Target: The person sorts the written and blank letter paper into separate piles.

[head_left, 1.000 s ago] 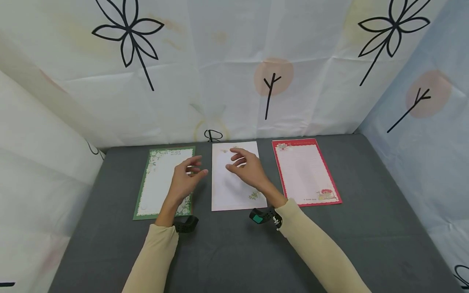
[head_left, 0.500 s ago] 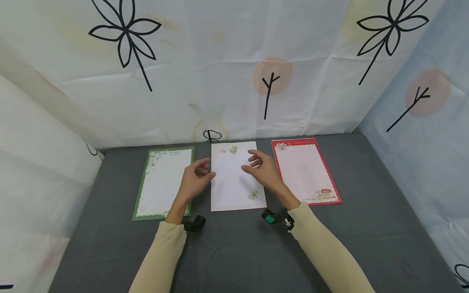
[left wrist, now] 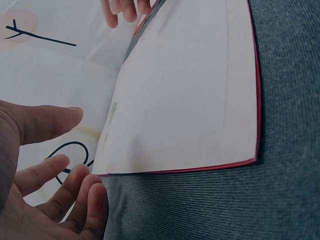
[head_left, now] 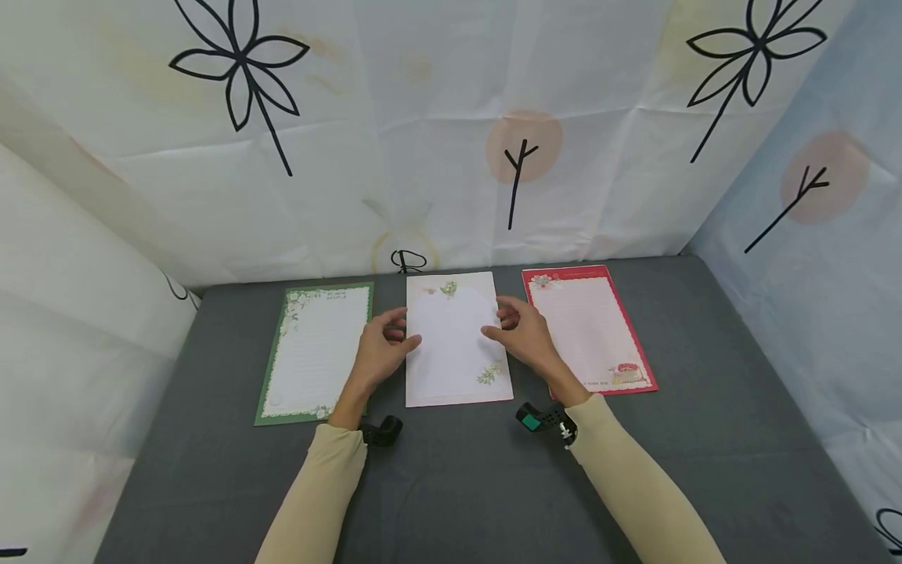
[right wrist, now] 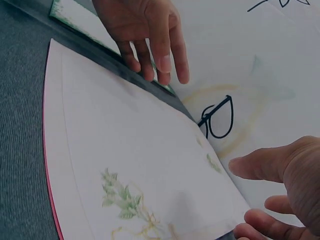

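A white notepad with green sprigs and a thin pink-red edge lies flat between my two hands. At its left edge is my left hand, thumb and fingers apart and gently bent. On the opposite side my right hand is held the same way, its thumb over the notepad's right part and its fingertips at the edge. In the left wrist view a gap shows between the left thumb and fingers, with nothing in it. The right thumb likewise stands apart from its fingers in the right wrist view.
A green-bordered sheet lies to the left, partly behind the left hand. To the right is a red-bordered notepad. All rest on a dark grey tabletop. A white patterned cloth rises behind the table's back edge.
Both hands have moved right and slightly lower over the table, coming to the two sides of the middle notepad. The sheets and notepads have stayed in place.
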Demonstrator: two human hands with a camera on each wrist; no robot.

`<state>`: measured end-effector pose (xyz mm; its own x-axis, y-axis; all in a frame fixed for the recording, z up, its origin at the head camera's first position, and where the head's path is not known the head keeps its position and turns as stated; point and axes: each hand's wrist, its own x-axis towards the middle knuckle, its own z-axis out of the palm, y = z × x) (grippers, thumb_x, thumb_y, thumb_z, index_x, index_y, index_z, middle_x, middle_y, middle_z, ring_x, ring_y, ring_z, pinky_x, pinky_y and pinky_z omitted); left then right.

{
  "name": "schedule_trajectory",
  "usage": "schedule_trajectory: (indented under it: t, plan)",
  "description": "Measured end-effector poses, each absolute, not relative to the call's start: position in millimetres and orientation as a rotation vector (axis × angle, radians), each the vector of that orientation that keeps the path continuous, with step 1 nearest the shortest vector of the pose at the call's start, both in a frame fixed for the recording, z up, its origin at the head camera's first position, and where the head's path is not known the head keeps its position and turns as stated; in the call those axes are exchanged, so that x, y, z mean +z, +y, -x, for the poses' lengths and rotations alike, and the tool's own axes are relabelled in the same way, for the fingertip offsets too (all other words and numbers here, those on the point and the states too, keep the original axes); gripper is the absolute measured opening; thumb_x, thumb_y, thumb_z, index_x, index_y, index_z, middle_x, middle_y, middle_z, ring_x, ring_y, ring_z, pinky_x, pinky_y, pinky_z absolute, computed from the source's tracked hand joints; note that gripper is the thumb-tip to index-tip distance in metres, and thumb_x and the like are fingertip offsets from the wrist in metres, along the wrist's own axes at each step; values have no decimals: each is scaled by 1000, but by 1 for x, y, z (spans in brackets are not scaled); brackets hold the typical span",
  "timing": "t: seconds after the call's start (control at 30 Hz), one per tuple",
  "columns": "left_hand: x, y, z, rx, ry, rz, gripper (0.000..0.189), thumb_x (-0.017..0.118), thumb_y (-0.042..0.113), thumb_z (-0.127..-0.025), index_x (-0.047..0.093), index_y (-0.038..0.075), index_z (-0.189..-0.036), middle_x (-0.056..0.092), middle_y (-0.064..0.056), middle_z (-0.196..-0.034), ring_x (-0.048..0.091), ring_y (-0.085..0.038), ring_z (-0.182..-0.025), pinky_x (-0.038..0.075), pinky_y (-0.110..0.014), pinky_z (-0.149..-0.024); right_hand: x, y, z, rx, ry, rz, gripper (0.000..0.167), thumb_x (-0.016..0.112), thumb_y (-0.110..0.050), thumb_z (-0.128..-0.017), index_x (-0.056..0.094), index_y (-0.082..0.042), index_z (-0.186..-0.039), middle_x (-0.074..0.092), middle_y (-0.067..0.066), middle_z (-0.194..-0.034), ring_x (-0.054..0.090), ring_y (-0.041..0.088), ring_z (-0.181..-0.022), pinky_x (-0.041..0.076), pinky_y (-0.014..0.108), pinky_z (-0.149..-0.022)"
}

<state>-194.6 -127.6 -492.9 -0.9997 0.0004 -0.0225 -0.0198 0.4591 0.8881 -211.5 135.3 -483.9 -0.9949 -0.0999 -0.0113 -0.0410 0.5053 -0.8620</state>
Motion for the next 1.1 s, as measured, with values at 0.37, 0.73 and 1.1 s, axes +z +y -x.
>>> schedule_trajectory:
  t: [0.37,0.73,1.1]
  plan:
    - [-499,-125,198,1539,2712,111,63,79,8,-86,54,-1,-143,57,-21,-124,54,-35,-113,46,-49,-95,-492,139,215,-1392,2681,56,68,81,-12,-85,50,7,-143,62,23,-120,59,34,-105,50,47,-89]
    - [-506,-123,202,1457,2710,132,66,78,8,-85,51,-4,-144,54,-23,-125,52,-36,-114,45,-49,-97,-496,136,217,-1342,2703,88,68,80,-10,-84,51,9,-142,58,24,-119,54,35,-104,47,48,-89]
    - [-507,-121,204,1374,2750,119,63,78,9,-85,54,-10,-139,54,-26,-121,53,-39,-113,46,-50,-96,-499,133,215,-1340,2725,119,63,78,-8,-83,54,14,-137,56,27,-115,53,36,-101,46,49,-86]
